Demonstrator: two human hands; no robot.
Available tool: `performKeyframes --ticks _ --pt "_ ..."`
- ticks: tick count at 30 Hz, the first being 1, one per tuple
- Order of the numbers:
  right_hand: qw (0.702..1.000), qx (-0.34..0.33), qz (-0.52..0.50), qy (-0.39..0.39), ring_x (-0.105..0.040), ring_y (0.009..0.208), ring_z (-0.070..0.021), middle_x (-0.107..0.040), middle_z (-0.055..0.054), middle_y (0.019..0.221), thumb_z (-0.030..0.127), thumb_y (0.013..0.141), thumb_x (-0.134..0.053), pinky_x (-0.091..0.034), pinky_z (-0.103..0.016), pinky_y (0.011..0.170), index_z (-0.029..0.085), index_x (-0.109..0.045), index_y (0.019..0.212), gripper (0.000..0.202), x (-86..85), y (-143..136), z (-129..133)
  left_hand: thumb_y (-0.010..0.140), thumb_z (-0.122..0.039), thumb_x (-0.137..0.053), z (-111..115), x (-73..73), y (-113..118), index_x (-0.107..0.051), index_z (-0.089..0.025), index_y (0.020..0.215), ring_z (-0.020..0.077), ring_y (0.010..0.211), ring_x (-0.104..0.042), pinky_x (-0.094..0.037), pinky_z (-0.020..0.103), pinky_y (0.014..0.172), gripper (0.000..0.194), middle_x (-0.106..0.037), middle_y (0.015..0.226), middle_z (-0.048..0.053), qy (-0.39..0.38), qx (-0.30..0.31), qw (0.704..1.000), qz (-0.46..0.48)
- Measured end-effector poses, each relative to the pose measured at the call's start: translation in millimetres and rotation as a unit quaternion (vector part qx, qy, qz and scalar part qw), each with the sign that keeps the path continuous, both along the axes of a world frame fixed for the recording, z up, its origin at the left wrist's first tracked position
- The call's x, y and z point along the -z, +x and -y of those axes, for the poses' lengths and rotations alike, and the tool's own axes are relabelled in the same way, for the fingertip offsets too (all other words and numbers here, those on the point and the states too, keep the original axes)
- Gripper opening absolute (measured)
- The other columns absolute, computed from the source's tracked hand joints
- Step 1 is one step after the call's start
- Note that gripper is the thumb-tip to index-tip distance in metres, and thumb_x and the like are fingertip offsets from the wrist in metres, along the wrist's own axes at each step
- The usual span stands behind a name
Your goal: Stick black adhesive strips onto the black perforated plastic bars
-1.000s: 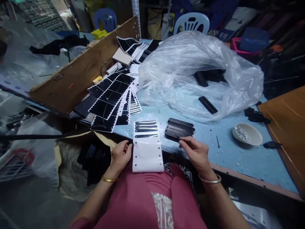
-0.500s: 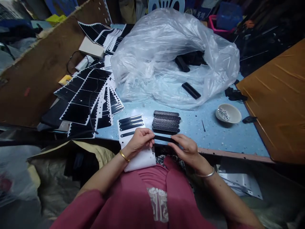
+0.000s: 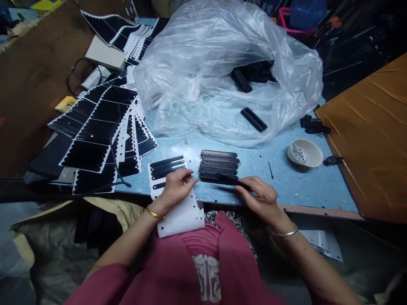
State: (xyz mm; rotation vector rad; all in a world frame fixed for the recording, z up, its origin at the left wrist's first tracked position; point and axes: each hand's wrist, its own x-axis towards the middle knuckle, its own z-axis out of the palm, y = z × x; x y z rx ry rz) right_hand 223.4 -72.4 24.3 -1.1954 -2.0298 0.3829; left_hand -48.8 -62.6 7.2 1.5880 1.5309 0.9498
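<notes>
My right hand [image 3: 259, 197] pinches the end of a thin black sticker strip [image 3: 227, 181], which reaches left along the near edge of a row of black perforated bars [image 3: 219, 163]. Whether the strip touches the bars, I cannot tell. My left hand [image 3: 178, 188] is over a white backing sheet [image 3: 181, 216], thumb and forefinger slightly apart and nothing visible between them. The sheet carries several black strips [image 3: 167, 166] at its far end, and its near end hangs over the table edge towards my lap.
Fanned sheets of black stickers [image 3: 95, 123] cover the left side. Behind the bars lies a big clear plastic bag [image 3: 178, 84], with a black part [image 3: 253, 119] at its opening. A white bowl [image 3: 313, 152] of small metal pieces and an orange-brown panel [image 3: 372, 135] are on the right.
My left hand has let go of the strip and moved left. My right hand has shifted slightly right, still holding the strip, now at the bars' near edge. The view has shifted slightly.
</notes>
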Motion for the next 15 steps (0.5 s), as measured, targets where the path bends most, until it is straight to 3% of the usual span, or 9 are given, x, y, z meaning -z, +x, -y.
performKeyframes --ticks 3,6,11,15 --pt "1.000 0.013 -0.001 -0.015 -0.066 0.073 -0.0171 -0.069 -0.006 0.082 0.024 0.087 -0.062 -0.054 -0.030 0.064 0.020 -0.069 0.093 0.010 8.1 4 -9 0.074 -0.021 -0.069 -5 3.0 2 -0.072 -0.014 0.095 0.0156 0.063 -0.058 -0.046 0.029 0.064 0.022 -0.066 0.075 0.006 0.017 0.066 0.993 -0.093" --pt "1.000 -0.002 -0.002 -0.030 -0.065 0.075 -0.0172 -0.068 -0.007 0.083 0.023 0.088 -0.060 -0.054 -0.030 0.065 0.019 -0.068 0.093 0.011 15.1 1 -11 0.077 -0.020 -0.067 -5 2.3 6 -0.071 -0.014 0.098 0.0172 0.068 -0.060 -0.047 0.030 0.068 0.022 -0.068 0.079 0.007 0.010 0.090 0.989 -0.117" --pt "0.998 -0.039 0.016 -0.043 -0.064 0.070 -0.0165 -0.066 -0.007 0.079 0.020 0.087 -0.060 -0.054 -0.029 0.061 0.018 -0.068 0.094 0.010 9.5 -3 2 0.082 -0.020 -0.063 7 -0.4 3 -0.071 -0.014 0.094 0.0162 0.069 -0.060 -0.047 0.028 0.068 0.016 -0.068 0.080 0.007 0.009 0.124 0.987 -0.104" --pt "0.998 -0.053 0.018 -0.006 -0.068 0.080 -0.0204 -0.070 -0.011 0.090 0.018 0.085 -0.062 -0.058 -0.034 0.068 0.018 -0.068 0.094 0.011 2.6 -7 4 0.077 -0.016 -0.065 13 4.8 0 -0.068 -0.013 0.110 0.0139 0.068 -0.061 -0.049 0.026 0.065 0.033 -0.070 0.087 0.007 0.036 0.097 0.994 -0.040"
